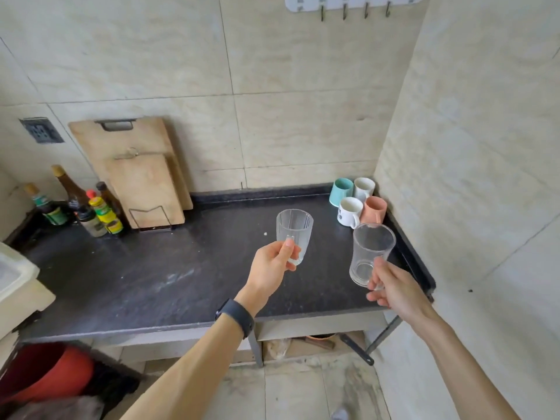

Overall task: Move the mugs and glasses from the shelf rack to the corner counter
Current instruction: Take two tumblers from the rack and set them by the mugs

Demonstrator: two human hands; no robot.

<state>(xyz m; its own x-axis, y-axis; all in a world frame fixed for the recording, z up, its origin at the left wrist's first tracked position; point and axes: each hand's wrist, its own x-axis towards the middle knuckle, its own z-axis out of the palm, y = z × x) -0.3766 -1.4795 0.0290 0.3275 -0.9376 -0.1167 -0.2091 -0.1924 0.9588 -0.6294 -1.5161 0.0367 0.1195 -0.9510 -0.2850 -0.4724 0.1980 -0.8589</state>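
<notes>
My left hand (pixel 271 268) holds a ribbed clear glass (pixel 294 230) upright by its base, above the middle of the dark counter (pixel 157 274). My right hand (pixel 394 291) grips a smooth clear glass (pixel 371 250) near its bottom, tilted slightly, over the counter's right side. In the far right corner stand several mugs: a teal mug (pixel 341 190), a white mug (pixel 364 187), a white printed mug (pixel 350 211) and a pink mug (pixel 375 210). The shelf rack is out of view.
Two wooden cutting boards (pixel 136 168) lean on the back wall in a wire stand. Sauce bottles (pixel 88 207) cluster at the back left. A cream appliance (pixel 15 277) sits at the left edge. A red bucket (pixel 51 371) stands below. Tiled walls close the corner.
</notes>
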